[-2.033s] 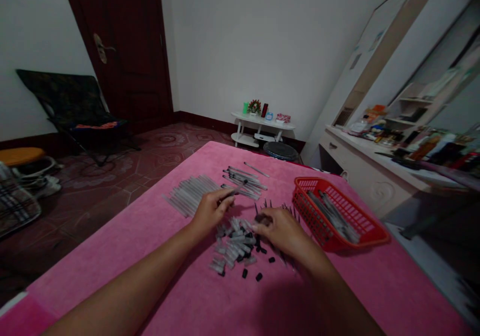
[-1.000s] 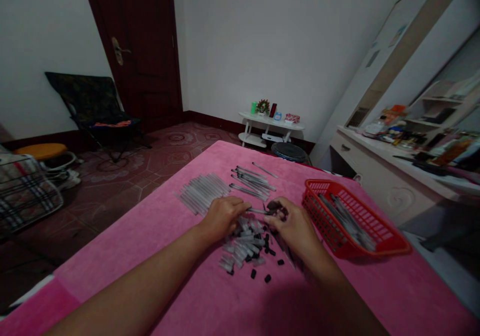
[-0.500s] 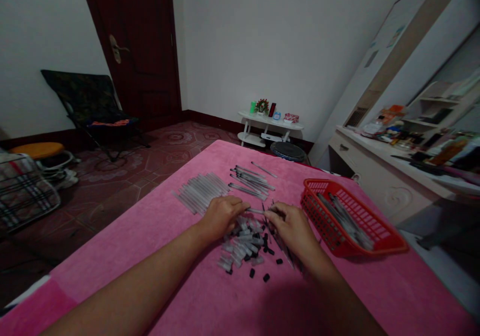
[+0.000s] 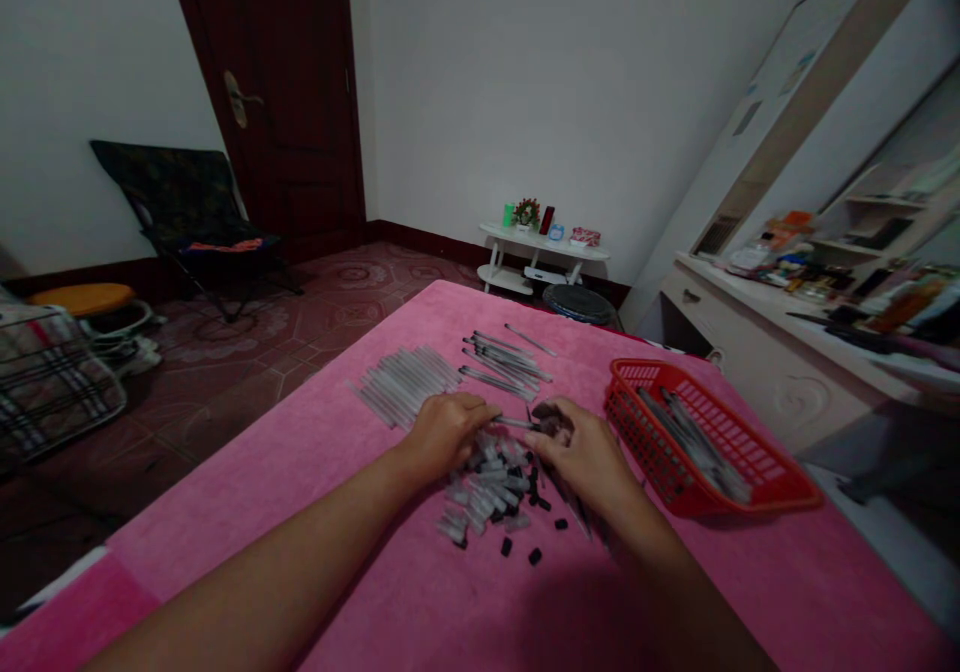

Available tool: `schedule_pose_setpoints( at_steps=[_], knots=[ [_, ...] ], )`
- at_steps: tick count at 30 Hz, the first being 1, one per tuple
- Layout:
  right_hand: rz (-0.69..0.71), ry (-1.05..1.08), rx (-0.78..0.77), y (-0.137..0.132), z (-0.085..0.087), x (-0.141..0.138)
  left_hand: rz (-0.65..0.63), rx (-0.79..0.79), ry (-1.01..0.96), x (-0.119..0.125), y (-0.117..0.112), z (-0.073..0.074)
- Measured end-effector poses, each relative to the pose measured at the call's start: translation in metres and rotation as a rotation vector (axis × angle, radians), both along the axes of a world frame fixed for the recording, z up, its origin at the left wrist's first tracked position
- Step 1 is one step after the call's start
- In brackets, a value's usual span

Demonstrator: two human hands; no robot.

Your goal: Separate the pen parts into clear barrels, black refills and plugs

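Head view: we see a pen barrel (image 4: pixel 514 422) between our hands, just beyond the clear caps (image 4: pixel 484 492).
Left hand (image 4: pixel 442 436): fingers closed on its left end, likely to steady it.
Right hand (image 4: pixel 583 444): fingers curled about the other end; we cannot tell whether they grip.
Barrel axis: left to right, darker end rightward.

I am holding a grey tube (image 4: pixel 514 422) against a pink cloth (image 4: pixel 420 592) that black plugs (image 4: pixel 535 556) and whitish-clear caps (image 4: pixel 486 495) are dotting, while a basket (image 4: pixel 697 500) is showing red, a stool seat (image 4: pixel 82 299) is glowing orange and a folding chair (image 4: pixel 180 187) is wearing dark camouflage
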State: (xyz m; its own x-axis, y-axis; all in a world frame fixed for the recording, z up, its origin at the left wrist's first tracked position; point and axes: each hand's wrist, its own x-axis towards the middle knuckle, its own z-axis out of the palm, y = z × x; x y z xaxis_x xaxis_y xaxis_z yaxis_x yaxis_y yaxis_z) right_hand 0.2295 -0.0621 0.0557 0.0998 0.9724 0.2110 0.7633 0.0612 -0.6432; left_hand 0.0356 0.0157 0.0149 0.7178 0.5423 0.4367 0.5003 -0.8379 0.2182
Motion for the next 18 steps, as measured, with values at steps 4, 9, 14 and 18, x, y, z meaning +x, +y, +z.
schedule_pose_setpoints(
  at_steps=[4,9,14,18],
  knots=[
    [0.006,-0.09,-0.006,0.0,0.001,0.0,-0.018,0.022,0.025,0.001,0.0,0.0],
    [0.012,0.018,0.009,0.0,0.002,0.001,-0.022,0.027,0.035,0.001,-0.001,0.001],
    [0.023,-0.009,-0.044,0.0,0.001,0.002,-0.021,0.029,0.022,0.001,0.0,-0.001],
    [-0.004,0.02,-0.012,-0.001,0.008,0.011,-0.023,0.013,0.014,-0.001,0.001,-0.002]
  ],
)
